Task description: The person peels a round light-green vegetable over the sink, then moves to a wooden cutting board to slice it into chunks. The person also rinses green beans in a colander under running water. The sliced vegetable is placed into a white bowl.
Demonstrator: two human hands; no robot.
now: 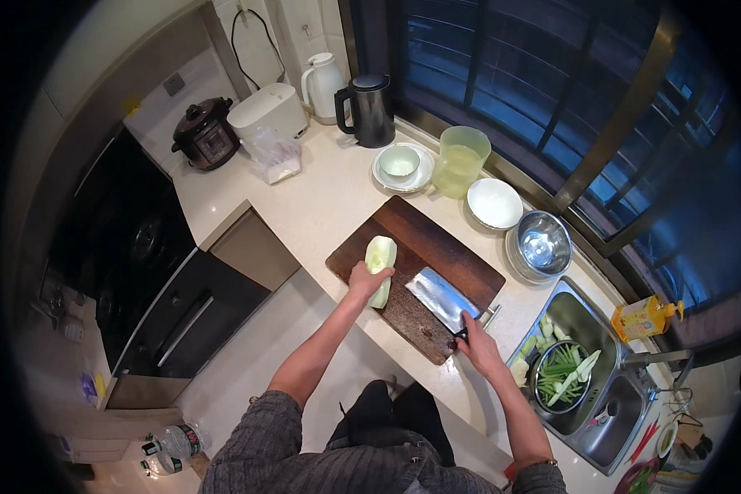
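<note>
Gripped in left hand [365, 281]: pale green gourd [379, 253], over left part of chopping board [436, 237], lengthwise fore-and-aft. Gripped in right hand [480, 346]: knife [442, 298], right of gourd, not touching, pointing forward-left.

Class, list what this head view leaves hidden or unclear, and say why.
All in the head view:
Cleaver: handle mostly covered by the right hand.
Pale green vegetable: part covered by the left hand.
Dark kettle: contents hidden by its lid.
Clear bag: contents blurred through plastic.
</note>
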